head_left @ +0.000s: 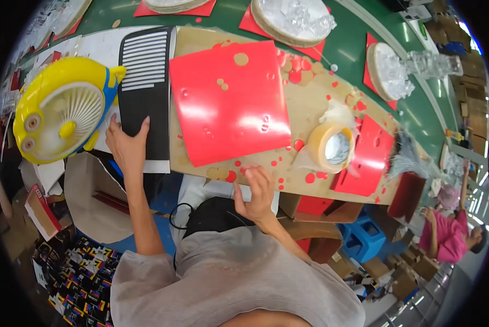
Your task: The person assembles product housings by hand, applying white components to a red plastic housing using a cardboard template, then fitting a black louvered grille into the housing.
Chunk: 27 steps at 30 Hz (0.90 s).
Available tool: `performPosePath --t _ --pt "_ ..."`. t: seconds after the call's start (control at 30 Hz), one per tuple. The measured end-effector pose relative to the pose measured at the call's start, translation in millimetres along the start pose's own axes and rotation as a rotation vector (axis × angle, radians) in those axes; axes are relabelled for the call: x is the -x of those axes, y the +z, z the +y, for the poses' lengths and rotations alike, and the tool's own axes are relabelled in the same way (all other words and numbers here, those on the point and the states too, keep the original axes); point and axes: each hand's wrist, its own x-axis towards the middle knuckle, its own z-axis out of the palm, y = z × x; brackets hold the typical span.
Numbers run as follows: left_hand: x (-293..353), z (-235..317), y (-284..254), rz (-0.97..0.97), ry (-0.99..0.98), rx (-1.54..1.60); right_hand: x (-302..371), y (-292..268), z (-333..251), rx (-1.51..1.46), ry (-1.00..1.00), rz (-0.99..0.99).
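Note:
My left hand (129, 144) rests with thumb and fingers spread on a flat black panel (145, 103) that has a block of white stripes at its far end. White sheets lie beneath the panel. Nothing is in my right hand (260, 195); its fingers are loosely bent and apart, just by the table's near edge. Beyond that hand, a glossy red sheet (231, 103) lies on the brown cardboard-covered table, with several small brown discs on top. A yellow fan (65, 109) with blue trim stands left of the panel.
Right of the red sheet are a tape roll (331, 146), more red sheets (364, 155) and a bundle of pale thin strips (410, 158). Behind runs a green belt (231, 22) bearing round stacks with clear pieces. A blue stool (364, 240) and a person in pink (446, 234) are at right.

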Motion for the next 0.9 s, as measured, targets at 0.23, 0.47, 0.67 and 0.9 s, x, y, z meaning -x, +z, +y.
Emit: performPosePath --t 0.23,0.47,0.67,0.9 --pt "-30 -15 -1 -0.210 0.056 0.278 29 37 31 0.032 -0.270 0.063" --pt "-59 1 2 -0.412 -0.013 0.895 29 23 15 -0.206 -0.032 0.246" --pt "-59 0 -3 -0.442 0.172 0.961 26 20 11 -0.220 0.066 0.267" --pt "-57 8 -17 -0.559 0.311 0.938 -7 10 20 0.288 -0.008 0.366"
